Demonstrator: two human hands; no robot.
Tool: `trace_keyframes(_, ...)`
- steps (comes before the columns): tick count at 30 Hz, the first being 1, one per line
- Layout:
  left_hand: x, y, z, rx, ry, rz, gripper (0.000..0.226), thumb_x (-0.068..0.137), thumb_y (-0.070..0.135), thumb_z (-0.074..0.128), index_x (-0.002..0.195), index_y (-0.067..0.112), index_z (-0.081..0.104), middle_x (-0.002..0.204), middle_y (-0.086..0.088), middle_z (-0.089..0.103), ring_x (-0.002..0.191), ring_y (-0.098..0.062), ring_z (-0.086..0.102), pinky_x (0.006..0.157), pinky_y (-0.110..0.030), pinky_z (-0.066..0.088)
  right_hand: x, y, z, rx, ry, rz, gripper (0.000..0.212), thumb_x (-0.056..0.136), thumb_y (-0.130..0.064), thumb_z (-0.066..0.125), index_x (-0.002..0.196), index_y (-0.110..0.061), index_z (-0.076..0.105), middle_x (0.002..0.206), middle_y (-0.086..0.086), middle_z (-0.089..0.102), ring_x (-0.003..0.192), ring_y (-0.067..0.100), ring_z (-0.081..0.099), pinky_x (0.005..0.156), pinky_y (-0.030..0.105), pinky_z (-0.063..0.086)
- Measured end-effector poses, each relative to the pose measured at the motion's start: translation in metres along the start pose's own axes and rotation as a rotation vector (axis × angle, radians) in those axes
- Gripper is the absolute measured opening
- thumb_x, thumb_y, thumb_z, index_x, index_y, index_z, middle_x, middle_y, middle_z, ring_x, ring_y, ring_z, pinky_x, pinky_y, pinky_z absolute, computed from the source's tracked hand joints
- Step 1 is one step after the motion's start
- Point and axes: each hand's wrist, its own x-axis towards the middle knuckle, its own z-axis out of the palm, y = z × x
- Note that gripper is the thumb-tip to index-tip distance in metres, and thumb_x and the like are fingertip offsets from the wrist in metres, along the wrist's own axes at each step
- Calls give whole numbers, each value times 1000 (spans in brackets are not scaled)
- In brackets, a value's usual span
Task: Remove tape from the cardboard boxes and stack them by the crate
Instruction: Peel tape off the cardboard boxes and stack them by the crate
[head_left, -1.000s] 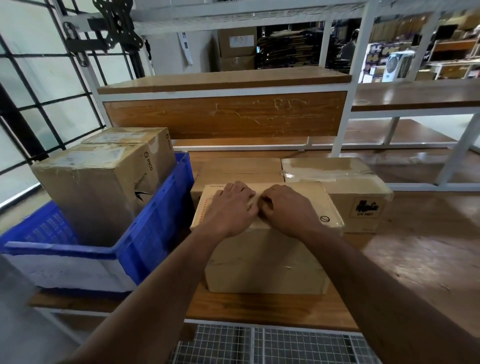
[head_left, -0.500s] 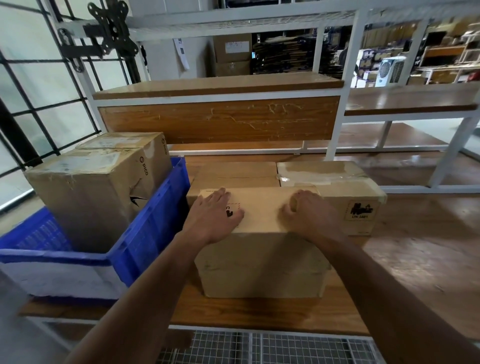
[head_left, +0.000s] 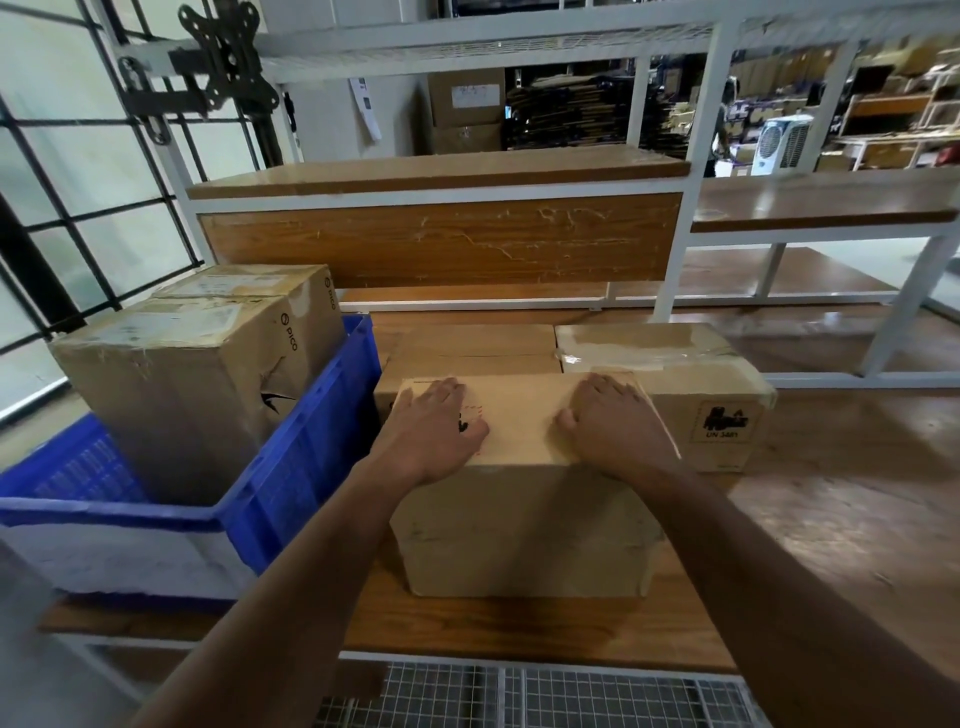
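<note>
On the wooden shelf board (head_left: 810, 530), seen from the head camera, a plain brown cardboard box (head_left: 524, 525) stands nearest the viewer, just right of the blue plastic crate (head_left: 291, 467). Both hands lie flat on its top: the left hand (head_left: 439, 428) rests with fingers spread and straight over a faint red dashed marking near the left end, and the right hand (head_left: 615, 426) rests near the right end, fingers reaching toward the far edge, thumb tucked inward. Neither hand pinches or curls round anything; whether a strip of tape lies under the palms I cannot tell. Behind this box, touching it, sit two more: a flat brown carton with a seam across its lid (head_left: 478, 345) and a taped carton with a black hazard label (head_left: 717, 410), whose clear shiny tape is visible across the top. Inside the crate stand two tall worn cardboard boxes with white labels (head_left: 192, 379), one behind the other. By my judgement the work is partly done at most: three boxes are gathered beside the crate, but at least the labelled one keeps its tape, nothing is stacked yet, and the two in the crate look untouched.
</note>
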Motion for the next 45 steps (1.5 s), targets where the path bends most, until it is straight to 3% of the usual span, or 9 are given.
trace_keyframes(5,8,30,8,-15,-32,144,56,109,39,18,161,19,14,169,1,10,155,-11,6,127,-42,3,0,-39,6,10,-62,-252,51,102,-37,36,147,-13,39,157,7,34,146,19,28,121,40,19)
trace_keyframes(12,13,28,8,-32,-45,133,56,109,40,19,161,20,16,169,3,11,154,-10,6,126,-39,3,4,-37,1,43,-99,-221,44,103,-34,35,139,-12,47,152,8,43,139,19,37,117,38,24)
trace_keyframes(17,1,3,0,-39,-39,56,64,105,46,29,161,19,14,169,3,10,154,-10,7,127,-38,4,0,-6,2,29,-37,-56,57,98,-50,39,132,-5,51,139,13,53,128,24,47,113,43,33)
trace_keyframes(24,-18,6,-12,-63,-5,1,63,106,44,35,161,19,16,168,2,14,154,-17,11,124,-38,3,-10,8,-7,34,74,-25,38,99,-48,43,105,-16,62,112,2,63,98,12,52,104,40,43)
trace_keyframes(27,-20,5,-8,-79,80,-36,61,104,47,39,158,21,26,165,3,26,150,-18,26,123,-42,18,-13,10,-2,32,133,-33,39,100,-47,43,116,-16,60,122,4,62,110,15,55,108,40,39)
trace_keyframes(31,-26,-1,4,-141,307,109,51,100,57,44,140,27,55,144,10,56,130,-7,50,108,-35,44,-27,4,8,94,300,-123,44,98,-58,33,101,-27,64,97,-6,67,83,7,56,76,27,49)
trace_keyframes(35,-34,0,7,5,172,314,75,93,73,28,152,29,38,158,12,39,144,-5,34,118,-33,30,-48,-4,21,-44,247,-333,68,95,-71,28,135,-24,55,136,-1,60,123,14,57,103,27,34)
trace_keyframes(40,-33,-3,15,148,101,339,93,86,82,18,160,26,16,167,6,17,153,-9,15,123,-32,12,-48,-2,24,-149,275,-368,67,87,-65,53,134,-18,58,135,4,62,122,18,60,101,30,29)
trace_keyframes(45,-34,-1,16,126,105,323,90,86,78,19,159,25,19,166,6,19,152,-8,15,121,-28,9,-47,0,24,-73,230,-374,69,88,-66,47,140,-21,51,143,1,55,131,17,51,107,30,25)
